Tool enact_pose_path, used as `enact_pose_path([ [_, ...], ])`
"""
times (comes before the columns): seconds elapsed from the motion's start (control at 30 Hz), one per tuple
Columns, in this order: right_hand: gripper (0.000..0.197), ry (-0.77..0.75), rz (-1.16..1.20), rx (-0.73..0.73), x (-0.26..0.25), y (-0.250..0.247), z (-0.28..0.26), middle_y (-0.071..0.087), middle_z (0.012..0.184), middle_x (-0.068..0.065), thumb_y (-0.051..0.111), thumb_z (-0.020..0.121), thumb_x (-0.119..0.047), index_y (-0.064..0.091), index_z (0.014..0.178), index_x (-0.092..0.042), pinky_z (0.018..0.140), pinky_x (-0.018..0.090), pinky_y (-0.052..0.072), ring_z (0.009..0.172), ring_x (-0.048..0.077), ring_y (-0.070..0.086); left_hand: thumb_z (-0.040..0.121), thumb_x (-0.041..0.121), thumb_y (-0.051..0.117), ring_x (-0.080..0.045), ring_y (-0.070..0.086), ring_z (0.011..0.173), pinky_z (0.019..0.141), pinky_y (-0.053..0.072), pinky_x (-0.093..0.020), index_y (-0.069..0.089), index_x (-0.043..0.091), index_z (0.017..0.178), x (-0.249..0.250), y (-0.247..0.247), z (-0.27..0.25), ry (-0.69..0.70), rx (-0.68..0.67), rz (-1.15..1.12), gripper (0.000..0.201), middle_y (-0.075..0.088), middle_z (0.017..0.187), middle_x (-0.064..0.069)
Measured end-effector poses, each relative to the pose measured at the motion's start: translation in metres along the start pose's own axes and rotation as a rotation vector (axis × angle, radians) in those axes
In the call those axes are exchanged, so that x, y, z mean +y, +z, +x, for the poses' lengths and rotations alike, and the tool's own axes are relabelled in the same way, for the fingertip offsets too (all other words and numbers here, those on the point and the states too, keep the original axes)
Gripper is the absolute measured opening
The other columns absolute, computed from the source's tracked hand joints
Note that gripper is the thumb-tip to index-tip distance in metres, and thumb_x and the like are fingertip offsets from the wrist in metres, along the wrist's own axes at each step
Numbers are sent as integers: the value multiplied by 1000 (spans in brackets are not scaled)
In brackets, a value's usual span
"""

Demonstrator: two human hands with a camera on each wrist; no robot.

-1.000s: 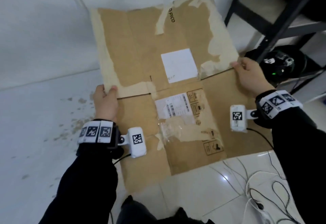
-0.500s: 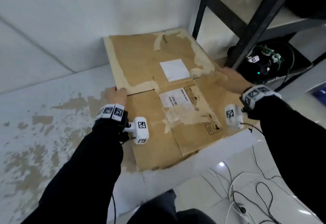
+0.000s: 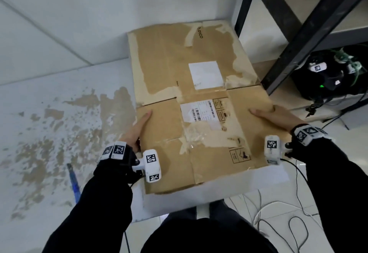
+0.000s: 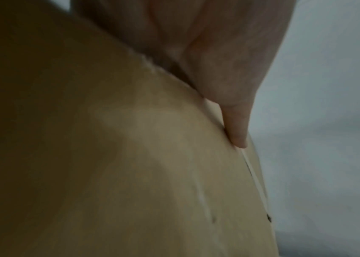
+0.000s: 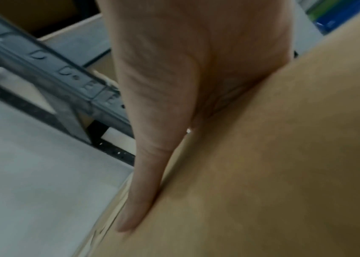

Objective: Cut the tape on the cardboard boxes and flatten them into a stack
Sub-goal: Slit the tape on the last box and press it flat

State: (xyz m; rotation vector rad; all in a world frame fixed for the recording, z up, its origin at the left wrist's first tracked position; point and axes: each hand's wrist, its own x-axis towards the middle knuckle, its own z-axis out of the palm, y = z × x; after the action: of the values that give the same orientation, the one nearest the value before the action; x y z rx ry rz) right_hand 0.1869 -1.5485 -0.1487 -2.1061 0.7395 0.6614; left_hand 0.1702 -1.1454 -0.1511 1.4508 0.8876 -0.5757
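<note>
A flattened brown cardboard box (image 3: 169, 69), with torn tape and white labels, lies flat on a white ledge against the wall. My left hand (image 3: 139, 127) rests at its left edge with straight fingers, one finger (image 4: 238, 125) lying along the cardboard (image 4: 141, 165). On the right half, my right hand (image 3: 272, 113) lies flat, palm down, and a straight finger (image 5: 144, 182) presses the cardboard (image 5: 262, 173). Neither hand holds anything. A blue-handled cutter (image 3: 74, 181) lies on the stained surface left of my left arm.
A black metal shelf rack (image 3: 294, 39) stands right of the box, its post close to the cardboard's right edge. Under the shelf sits a black device (image 3: 326, 77) with a green light. White and black cables (image 3: 278, 219) lie on the tiled floor at lower right.
The cardboard went from held up and tilted to lying flat on the ledge. Both hands let go of its side edges and now rest on it nearer to me.
</note>
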Motion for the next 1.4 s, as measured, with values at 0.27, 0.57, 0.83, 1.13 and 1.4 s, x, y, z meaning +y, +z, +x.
enact_pose_path([
  [0.27,59,8,301,-164,-5,-2,-5,67,105,8,68,75,-54,59,115,-11,80,33,51,92,24,64,44,77,74,-26,54,118,109,36,-47,52,17,133,-9,2,-5,44,96,-33,109,61,126,-6],
  [0.57,94,18,371,-161,12,26,-18,65,115,5,75,55,-67,51,129,-14,92,41,51,100,24,64,79,58,64,-21,66,90,84,50,-36,65,16,110,-14,-19,-9,40,62,-21,52,73,92,-4],
  [0.83,124,133,439,-153,-11,17,-12,63,117,7,78,33,-74,45,134,-10,92,38,49,100,25,62,82,55,62,-22,66,85,91,49,-39,66,18,98,-13,-15,-9,55,43,-89,40,74,77,-3],
  [1.13,99,151,476,-210,-11,25,-17,66,111,8,72,50,-75,51,128,-18,79,36,53,97,25,65,79,59,64,-21,68,77,72,51,-36,66,17,106,-11,-30,-8,63,39,-155,50,74,79,-4],
  [1.4,55,114,566,-267,-40,7,5,69,96,8,60,76,-65,62,104,-17,79,38,52,88,22,64,81,70,53,-26,67,94,92,50,-43,66,18,115,-1,-23,-8,127,55,-144,63,72,103,-8],
])
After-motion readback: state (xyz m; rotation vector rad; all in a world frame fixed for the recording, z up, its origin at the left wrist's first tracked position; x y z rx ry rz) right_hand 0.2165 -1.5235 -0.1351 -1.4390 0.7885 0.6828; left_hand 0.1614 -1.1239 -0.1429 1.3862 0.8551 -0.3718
